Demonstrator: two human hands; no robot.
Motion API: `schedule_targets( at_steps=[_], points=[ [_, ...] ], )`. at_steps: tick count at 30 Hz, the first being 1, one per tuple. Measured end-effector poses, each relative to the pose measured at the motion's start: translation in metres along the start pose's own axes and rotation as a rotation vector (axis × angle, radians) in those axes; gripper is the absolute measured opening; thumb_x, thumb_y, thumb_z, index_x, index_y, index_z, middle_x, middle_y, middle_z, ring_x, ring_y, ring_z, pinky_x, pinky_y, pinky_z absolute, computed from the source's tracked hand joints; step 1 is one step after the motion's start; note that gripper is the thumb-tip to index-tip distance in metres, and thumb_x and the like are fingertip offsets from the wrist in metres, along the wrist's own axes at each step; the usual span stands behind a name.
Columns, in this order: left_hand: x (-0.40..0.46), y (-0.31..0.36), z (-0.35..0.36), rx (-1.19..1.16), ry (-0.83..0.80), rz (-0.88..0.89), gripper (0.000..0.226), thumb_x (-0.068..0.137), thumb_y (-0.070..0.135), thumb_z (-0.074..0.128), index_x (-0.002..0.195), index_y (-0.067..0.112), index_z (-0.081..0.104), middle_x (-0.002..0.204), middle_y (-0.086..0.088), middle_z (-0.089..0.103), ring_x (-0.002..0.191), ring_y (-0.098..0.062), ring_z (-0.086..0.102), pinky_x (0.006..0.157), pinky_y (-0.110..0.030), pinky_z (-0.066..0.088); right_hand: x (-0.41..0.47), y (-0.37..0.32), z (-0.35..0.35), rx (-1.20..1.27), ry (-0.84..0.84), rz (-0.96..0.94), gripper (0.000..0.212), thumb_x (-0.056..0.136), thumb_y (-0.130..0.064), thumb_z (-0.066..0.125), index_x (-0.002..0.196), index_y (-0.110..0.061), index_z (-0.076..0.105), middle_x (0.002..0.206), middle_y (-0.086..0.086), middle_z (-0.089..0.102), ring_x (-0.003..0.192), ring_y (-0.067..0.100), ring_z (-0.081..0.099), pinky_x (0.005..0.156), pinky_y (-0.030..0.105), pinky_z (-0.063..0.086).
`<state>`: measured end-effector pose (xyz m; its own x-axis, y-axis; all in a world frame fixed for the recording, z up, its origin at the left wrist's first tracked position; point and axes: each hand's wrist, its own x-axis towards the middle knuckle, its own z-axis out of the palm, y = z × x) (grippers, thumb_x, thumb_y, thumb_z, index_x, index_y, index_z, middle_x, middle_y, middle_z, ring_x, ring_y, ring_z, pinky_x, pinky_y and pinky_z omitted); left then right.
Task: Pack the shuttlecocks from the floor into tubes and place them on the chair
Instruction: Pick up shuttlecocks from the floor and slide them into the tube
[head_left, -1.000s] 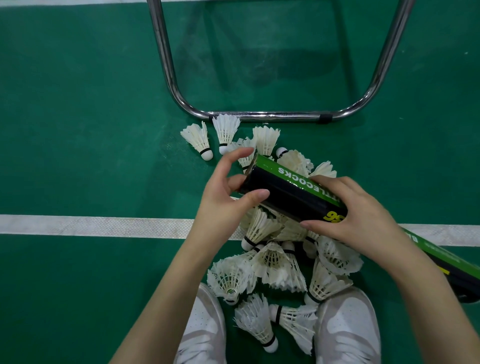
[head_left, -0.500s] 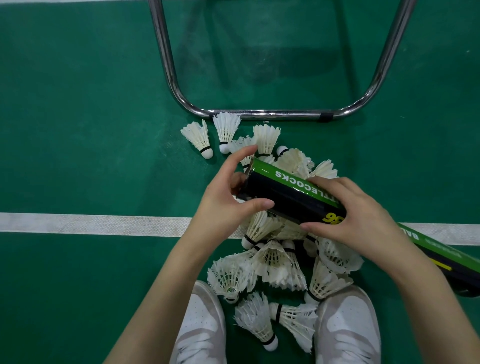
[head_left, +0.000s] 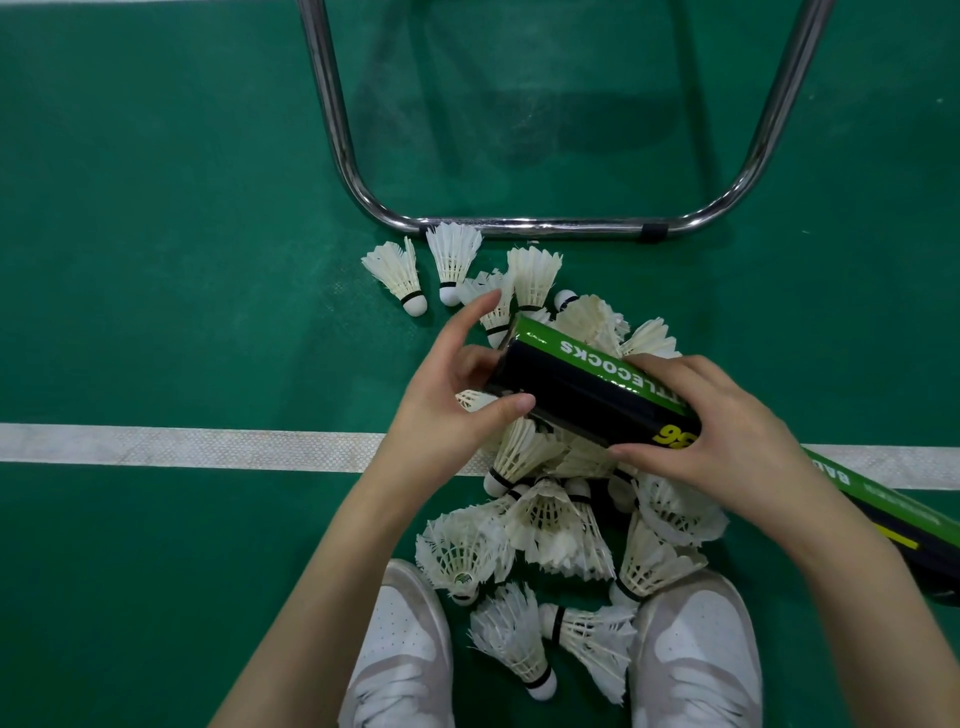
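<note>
A black and green shuttlecock tube (head_left: 587, 384) is held slanted above a pile of white feather shuttlecocks (head_left: 550, 525) on the green floor. My right hand (head_left: 722, 441) grips the tube's middle, fingers curled over its top and thumb beneath. My left hand (head_left: 457, 395) is at the tube's far-left end, with the thumb under the rim and the index finger raised over it. What the left fingers hold at the mouth is hidden. Two shuttlecocks (head_left: 400, 275) lie apart at the pile's upper left.
The chrome chair leg frame (head_left: 524, 226) curves across the floor just beyond the pile. A white court line (head_left: 182, 447) runs left to right under my arms. My two white shoes (head_left: 400, 654) stand at the pile's near edge.
My left index finger has lifted higher over the tube's end and the thumb has slid along the rim. The tube and my right hand have barely shifted.
</note>
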<state>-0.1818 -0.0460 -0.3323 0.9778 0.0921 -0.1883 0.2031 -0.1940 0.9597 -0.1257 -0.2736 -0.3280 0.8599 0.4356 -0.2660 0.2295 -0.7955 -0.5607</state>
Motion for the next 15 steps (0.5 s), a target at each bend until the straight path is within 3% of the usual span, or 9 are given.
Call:
schedule_targets(
  at_steps=[3, 7, 12, 15],
  points=[
    [-0.001, -0.008, -0.001, 0.03, 0.075, -0.017, 0.076, 0.079, 0.007, 0.074, 0.14, 0.032, 0.036, 0.101, 0.004, 0.066, 0.101, -0.002, 0.062, 0.095, -0.016, 0.044, -0.002, 0.004, -0.004, -0.001, 0.006, 0.026, 0.081, 0.056, -0.071, 0.056, 0.13, -0.043, 0.038, 0.11, -0.022, 0.04, 0.103, 0.015, 0.051, 0.084, 0.042, 0.048],
    [-0.003, -0.022, 0.001, 0.063, 0.137, -0.047, 0.072, 0.08, 0.006, 0.073, 0.134, 0.037, 0.038, 0.104, 0.009, 0.064, 0.101, 0.0, 0.061, 0.092, -0.017, 0.046, -0.004, 0.007, -0.006, 0.011, 0.028, 0.038, 0.083, 0.053, -0.073, 0.054, 0.129, -0.044, 0.039, 0.11, -0.023, 0.041, 0.101, 0.012, 0.049, 0.085, 0.04, 0.046],
    [-0.007, -0.036, 0.013, 0.127, 0.059, -0.085, 0.074, 0.083, 0.007, 0.07, 0.133, 0.046, 0.032, 0.097, 0.01, 0.069, 0.098, 0.004, 0.061, 0.092, -0.015, 0.043, -0.007, 0.008, -0.01, 0.058, 0.042, 0.06, 0.076, 0.059, -0.061, 0.065, 0.129, -0.041, 0.041, 0.107, -0.021, 0.043, 0.097, 0.005, 0.046, 0.082, 0.034, 0.045],
    [-0.006, -0.043, 0.023, 0.249, -0.021, -0.1, 0.081, 0.085, 0.011, 0.068, 0.133, 0.056, 0.022, 0.108, 0.018, 0.066, 0.099, -0.005, 0.058, 0.084, -0.013, 0.04, -0.008, 0.008, -0.01, 0.058, 0.035, 0.066, 0.075, 0.061, -0.058, 0.067, 0.129, -0.04, 0.041, 0.107, -0.02, 0.043, 0.097, 0.007, 0.047, 0.082, 0.036, 0.046]
  ],
)
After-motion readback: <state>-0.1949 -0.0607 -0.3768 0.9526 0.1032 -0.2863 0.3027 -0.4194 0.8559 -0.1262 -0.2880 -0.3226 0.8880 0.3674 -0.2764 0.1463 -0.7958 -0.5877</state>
